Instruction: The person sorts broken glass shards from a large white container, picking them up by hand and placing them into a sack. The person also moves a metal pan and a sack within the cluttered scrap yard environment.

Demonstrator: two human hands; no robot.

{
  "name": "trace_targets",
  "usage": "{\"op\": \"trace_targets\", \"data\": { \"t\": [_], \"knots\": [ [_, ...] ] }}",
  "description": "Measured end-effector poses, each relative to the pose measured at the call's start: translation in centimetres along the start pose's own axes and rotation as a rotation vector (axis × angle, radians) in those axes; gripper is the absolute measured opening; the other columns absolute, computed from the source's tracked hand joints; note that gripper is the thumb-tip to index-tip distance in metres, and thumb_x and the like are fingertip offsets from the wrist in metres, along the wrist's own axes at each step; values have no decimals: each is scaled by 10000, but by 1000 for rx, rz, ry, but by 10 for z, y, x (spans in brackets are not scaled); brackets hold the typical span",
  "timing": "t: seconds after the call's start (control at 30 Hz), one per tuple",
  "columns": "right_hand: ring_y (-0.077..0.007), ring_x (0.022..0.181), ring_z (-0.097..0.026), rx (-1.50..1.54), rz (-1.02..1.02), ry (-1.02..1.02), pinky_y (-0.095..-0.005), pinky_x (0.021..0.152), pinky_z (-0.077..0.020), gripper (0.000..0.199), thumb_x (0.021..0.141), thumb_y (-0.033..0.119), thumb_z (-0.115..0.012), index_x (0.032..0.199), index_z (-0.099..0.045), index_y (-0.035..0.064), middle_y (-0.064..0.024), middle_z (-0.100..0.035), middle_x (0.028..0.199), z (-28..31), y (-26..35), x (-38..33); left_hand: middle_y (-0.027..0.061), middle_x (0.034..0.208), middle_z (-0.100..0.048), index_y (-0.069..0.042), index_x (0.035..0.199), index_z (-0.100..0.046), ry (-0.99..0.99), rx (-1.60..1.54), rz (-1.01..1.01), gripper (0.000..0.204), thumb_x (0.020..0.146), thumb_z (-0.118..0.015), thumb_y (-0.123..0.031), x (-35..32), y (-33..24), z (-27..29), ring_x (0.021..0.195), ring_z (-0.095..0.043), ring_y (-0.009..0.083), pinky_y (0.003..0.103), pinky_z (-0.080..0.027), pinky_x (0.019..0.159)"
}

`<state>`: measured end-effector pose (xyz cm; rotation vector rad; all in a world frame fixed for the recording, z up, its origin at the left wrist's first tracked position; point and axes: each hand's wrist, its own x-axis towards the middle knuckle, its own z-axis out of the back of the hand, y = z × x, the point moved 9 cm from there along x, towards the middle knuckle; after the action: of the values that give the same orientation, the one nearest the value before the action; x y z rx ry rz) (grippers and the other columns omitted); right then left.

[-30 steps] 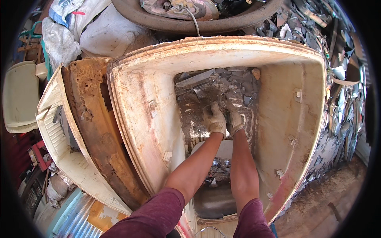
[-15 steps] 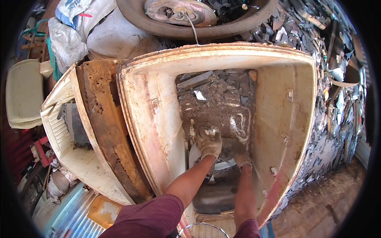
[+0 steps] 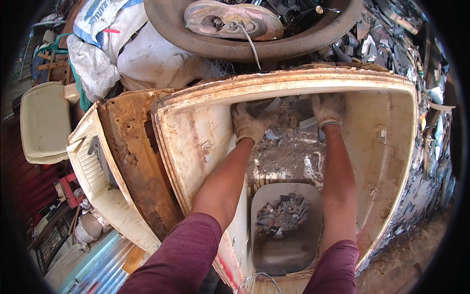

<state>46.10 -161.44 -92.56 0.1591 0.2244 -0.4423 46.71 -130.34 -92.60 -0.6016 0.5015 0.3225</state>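
Both my hands wear dirty work gloves and reach down into a large rusty white casing (image 3: 196, 122). My left hand (image 3: 250, 123) sits at the far left of the casing floor, fingers closed on a flat grey scrap piece (image 3: 267, 105). Against the far wall, my right hand (image 3: 327, 109) presses into the debris (image 3: 289, 147) with bent fingers; whether it grips anything is hidden. A grey basin (image 3: 286, 250) between my forearms holds several dark scrap bits (image 3: 281, 214).
A rusted panel (image 3: 132, 157) and a white grille (image 3: 93, 181) lean left of the casing. A cream seat (image 3: 44, 122) stands further left. Behind are white sacks (image 3: 147, 59), a big round rim (image 3: 254, 46) with a worn shoe (image 3: 230, 19). Scrap metal (image 3: 431, 137) piles up at the right.
Both hands have moved from just above the basin to the far end of the casing. The basin is now uncovered, showing scrap bits inside.
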Motion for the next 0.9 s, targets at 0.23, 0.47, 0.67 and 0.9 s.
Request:
{"op": "trace_targets", "data": {
  "t": [0.23, 0.47, 0.67, 0.9],
  "knots": [
    [-387, 1394, -482, 163, -61, 217, -480, 1182, -364, 733, 863, 666, -595, 1436, -608, 208, -219, -550, 1468, -15, -23, -23, 252, 1595, -295, -73, 1494, -520, 99, 102, 28, 1124, 642, -810, -746, -10, 2, -14, 1493, -267, 432, 481, -287, 1235],
    [-365, 1365, -510, 955, -398, 546, -461, 1129, -430, 659, 854, 465, -713, 1427, -611, 157, -159, -537, 1507, -68, -35, -21, 309, 1579, -314, -133, 1625, -292, 396, 426, -253, 1300, 583, -884, -636, -6, -35, -34, 1465, -349, 462, 481, -355, 1204],
    [-264, 1146, -646, 899, -205, 375, -406, 947, -542, 530, 836, 276, -749, 1300, -679, 31, -121, -684, 1295, -52, -35, 1, 318, 1547, -374, -162, 1643, -264, 485, 340, -169, 1321, 547, -922, -497, 7, -44, -41, 1418, -426, 469, 477, -383, 1185],
    [-268, 1084, -677, 1062, -294, 408, -374, 960, -517, 547, 750, 229, -828, 1213, -696, -32, -144, -720, 1195, -81, -50, 18, 318, 1539, -397, -90, 1619, -290, 555, 126, -190, 1333, 504, -957, -386, 9, -40, -56, 1429, -409, 466, 468, -375, 1189]
  ]
}}
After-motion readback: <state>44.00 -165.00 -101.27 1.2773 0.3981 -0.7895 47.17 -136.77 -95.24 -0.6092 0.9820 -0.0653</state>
